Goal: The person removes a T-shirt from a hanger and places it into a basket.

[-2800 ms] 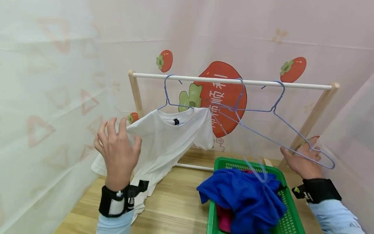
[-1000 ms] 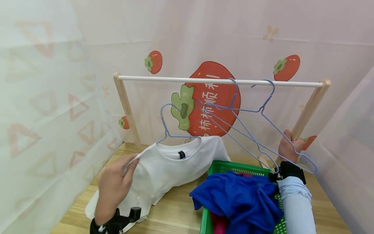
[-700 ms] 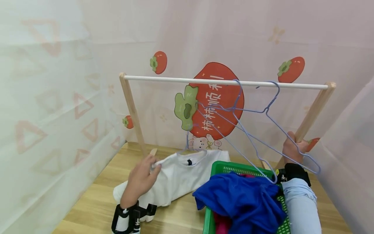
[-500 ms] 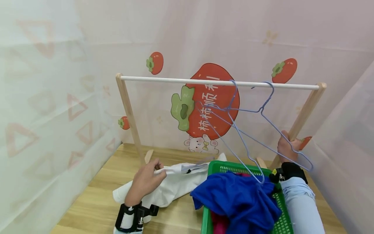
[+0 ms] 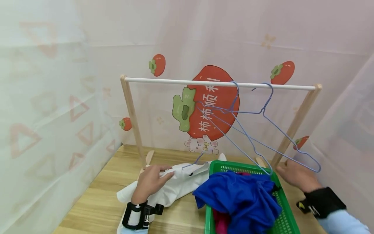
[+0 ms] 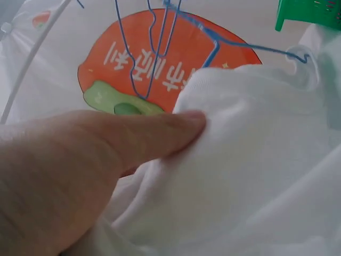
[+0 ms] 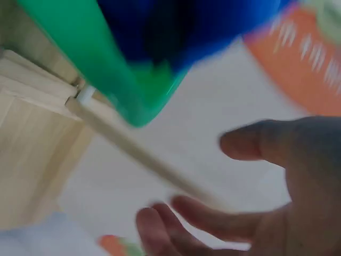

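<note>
My left hand (image 5: 152, 182) pinches the shoulder of a white T-shirt (image 5: 178, 188), which lies slumped on the wooden table. In the left wrist view the thumb presses on the shirt's fabric (image 6: 250, 138). A blue wire hanger (image 5: 198, 159) sits inside the shirt, its hook poking out at the neck; most of it is hidden by cloth. Beside the right post (image 5: 298, 120) of the clothes rack, my right hand (image 5: 301, 175) is off the wood. Its fingers (image 7: 218, 218) are spread from the thumb with nothing between them in the right wrist view.
Two bare blue hangers (image 5: 264, 110) hang from the rack's white rod (image 5: 175, 82). The green basket (image 5: 208, 216) right of the shirt holds blue clothing (image 5: 239, 198) and some dark pink cloth (image 5: 220, 221). Printed curtains (image 5: 58, 97) enclose the back and sides.
The white T-shirt and its hanger have come off the rod and down to the table in my left hand. My right hand gripped the right post, then let go and drew back.
</note>
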Demonstrator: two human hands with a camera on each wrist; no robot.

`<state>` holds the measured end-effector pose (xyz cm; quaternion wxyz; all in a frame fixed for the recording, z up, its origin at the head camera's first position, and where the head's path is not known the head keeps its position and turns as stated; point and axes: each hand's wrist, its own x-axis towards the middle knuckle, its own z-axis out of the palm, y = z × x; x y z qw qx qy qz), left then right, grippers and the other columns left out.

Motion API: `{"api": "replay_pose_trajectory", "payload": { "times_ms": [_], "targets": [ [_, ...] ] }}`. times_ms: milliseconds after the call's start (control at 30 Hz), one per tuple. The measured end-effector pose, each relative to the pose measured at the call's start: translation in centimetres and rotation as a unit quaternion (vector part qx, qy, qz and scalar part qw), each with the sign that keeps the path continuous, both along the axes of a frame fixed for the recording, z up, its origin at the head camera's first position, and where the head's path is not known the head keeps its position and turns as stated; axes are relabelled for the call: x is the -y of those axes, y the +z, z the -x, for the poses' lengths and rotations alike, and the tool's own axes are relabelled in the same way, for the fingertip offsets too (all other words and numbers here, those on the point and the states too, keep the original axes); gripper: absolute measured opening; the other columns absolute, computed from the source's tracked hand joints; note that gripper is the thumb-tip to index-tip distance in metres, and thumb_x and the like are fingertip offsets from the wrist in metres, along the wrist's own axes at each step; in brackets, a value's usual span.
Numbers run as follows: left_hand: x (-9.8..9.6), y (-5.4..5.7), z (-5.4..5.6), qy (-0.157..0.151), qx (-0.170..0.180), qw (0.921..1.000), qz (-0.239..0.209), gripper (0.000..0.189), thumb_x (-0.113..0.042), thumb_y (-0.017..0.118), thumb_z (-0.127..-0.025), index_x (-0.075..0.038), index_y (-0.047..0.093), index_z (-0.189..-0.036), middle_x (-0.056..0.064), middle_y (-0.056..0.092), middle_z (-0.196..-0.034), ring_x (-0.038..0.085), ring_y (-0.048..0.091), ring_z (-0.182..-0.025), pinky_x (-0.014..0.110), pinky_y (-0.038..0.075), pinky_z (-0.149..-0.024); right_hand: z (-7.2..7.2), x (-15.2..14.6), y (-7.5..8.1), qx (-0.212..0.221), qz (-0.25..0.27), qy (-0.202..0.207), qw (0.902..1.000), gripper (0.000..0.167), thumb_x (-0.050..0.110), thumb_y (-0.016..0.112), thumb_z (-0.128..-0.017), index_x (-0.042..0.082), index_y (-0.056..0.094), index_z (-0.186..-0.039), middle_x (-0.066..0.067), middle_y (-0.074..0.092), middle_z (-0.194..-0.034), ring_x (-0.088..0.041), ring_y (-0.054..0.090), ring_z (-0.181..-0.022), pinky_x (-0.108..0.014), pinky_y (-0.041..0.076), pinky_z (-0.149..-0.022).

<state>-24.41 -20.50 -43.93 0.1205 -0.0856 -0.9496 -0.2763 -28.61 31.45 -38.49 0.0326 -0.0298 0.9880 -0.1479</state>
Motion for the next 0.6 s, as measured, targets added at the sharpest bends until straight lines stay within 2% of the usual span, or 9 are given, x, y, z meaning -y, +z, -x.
{"api": "replay_pose_trajectory", "payload": {
  "times_ms": [33, 67, 133, 200, 300, 367, 433, 533, 600],
  "targets": [
    [-0.2, 0.2, -0.1, -0.004, -0.006, 1.0, 0.002, 0.027, -0.036, 0.078, -0.095, -0.024, 0.081, -0.119, 0.001, 0.081, -0.114, 0.024, 0.077, -0.101, 0.037, 0.057, -0.068, -1.2, 0.6, 0.0, 0.01, -0.011, 0.013, 0.9998, 0.046, 0.037, 0.053, -0.104, -0.007, 0.065, -0.1, -0.023, 0.061, -0.088, -0.033, 0.057, -0.076, -0.041, 0.045, -0.064],
    [-0.4, 0.4, -0.2, -0.008, -0.013, 0.9999, 0.006, 0.028, -0.034, 0.077, -0.096, -0.024, 0.08, -0.122, 0.002, 0.081, -0.113, 0.024, 0.077, -0.101, 0.038, 0.057, -0.068, -2.9, 1.8, 0.6, 0.026, -0.02, 0.017, 0.9993, 0.043, 0.036, 0.053, -0.105, -0.004, 0.066, -0.101, -0.021, 0.06, -0.085, -0.032, 0.056, -0.074, -0.041, 0.042, -0.063],
    [-0.7, 0.8, -0.4, -0.013, -0.035, 0.9991, 0.018, 0.028, -0.031, 0.076, -0.098, -0.024, 0.079, -0.125, 0.003, 0.081, -0.112, 0.023, 0.077, -0.099, 0.037, 0.057, -0.068, -5.2, 4.1, 0.8, 0.007, -0.029, 0.032, 0.999, 0.034, 0.034, 0.059, -0.104, 0.011, 0.058, -0.078, 0.0, 0.044, -0.068, -0.018, 0.041, -0.061, -0.034, 0.025, -0.057],
    [-1.0, 1.0, -0.7, -0.02, -0.055, 0.9978, 0.029, 0.03, -0.027, 0.074, -0.099, -0.027, 0.077, -0.129, 0.002, 0.081, -0.114, 0.02, 0.076, -0.09, 0.034, 0.054, -0.063, -7.3, 6.6, 1.0, -0.014, -0.038, 0.046, 0.9981, 0.039, 0.034, 0.062, -0.103, 0.018, 0.05, -0.07, 0.003, 0.035, -0.063, -0.016, 0.035, -0.056, -0.033, 0.018, -0.056],
    [-1.6, 1.2, -1.0, -0.024, -0.08, 0.9957, 0.039, 0.031, -0.022, 0.071, -0.101, -0.028, 0.076, -0.131, 0.001, 0.08, -0.108, 0.014, 0.069, -0.077, 0.028, 0.048, -0.059, -9.6, 10.5, 1.8, -0.076, -0.064, 0.064, 0.993, 0.045, 0.039, 0.067, -0.101, 0.022, 0.047, -0.065, 0.005, 0.036, -0.059, -0.015, 0.036, -0.052, -0.032, 0.019, -0.051],
    [-2.0, 1.4, -1.3, -0.028, -0.085, 0.9952, 0.038, 0.033, -0.019, 0.069, -0.102, -0.031, 0.075, -0.132, -0.001, 0.079, -0.103, 0.012, 0.063, -0.072, 0.026, 0.043, -0.056, -10.5, 13.0, 2.5, -0.107, -0.072, 0.079, 0.9885, 0.045, 0.041, 0.069, -0.1, 0.023, 0.047, -0.065, 0.005, 0.039, -0.058, -0.014, 0.039, -0.051, -0.031, 0.024, -0.048],
    [-2.3, 1.5, -1.6, -0.026, -0.091, 0.9949, 0.033, 0.032, -0.017, 0.069, -0.102, -0.03, 0.076, -0.13, -0.003, 0.077, -0.099, 0.012, 0.065, -0.075, 0.026, 0.045, -0.059, -10.8, 15.6, 3.2, -0.102, -0.055, 0.096, 0.9886, 0.042, 0.047, 0.068, -0.1, 0.026, 0.051, -0.068, 0.007, 0.043, -0.058, -0.011, 0.042, -0.053, -0.03, 0.031, -0.048],
    [-2.6, 1.8, -2.1, -0.02, -0.1, 0.9946, 0.023, 0.028, -0.015, 0.071, -0.101, -0.027, 0.079, -0.125, -0.002, 0.078, -0.101, 0.016, 0.069, -0.081, 0.028, 0.049, -0.062, -10.4, 19.3, 3.7, -0.061, 0.016, 0.139, 0.9882, 0.034, 0.058, 0.063, -0.1, 0.027, 0.066, -0.087, 0.011, 0.051, -0.063, -0.007, 0.048, -0.059, -0.027, 0.037, -0.054],
    [-2.8, 2.0, -2.3, -0.017, -0.108, 0.9939, 0.017, 0.024, -0.014, 0.071, -0.1, -0.023, 0.08, -0.12, -0.001, 0.078, -0.102, 0.018, 0.071, -0.086, 0.031, 0.051, -0.066, -9.4, 21.5, 3.6, -0.023, 0.083, 0.167, 0.9822, 0.041, 0.063, 0.057, -0.102, 0.025, 0.071, -0.107, 0.011, 0.055, -0.068, -0.006, 0.053, -0.065, -0.027, 0.04, -0.058]
  ]
}}
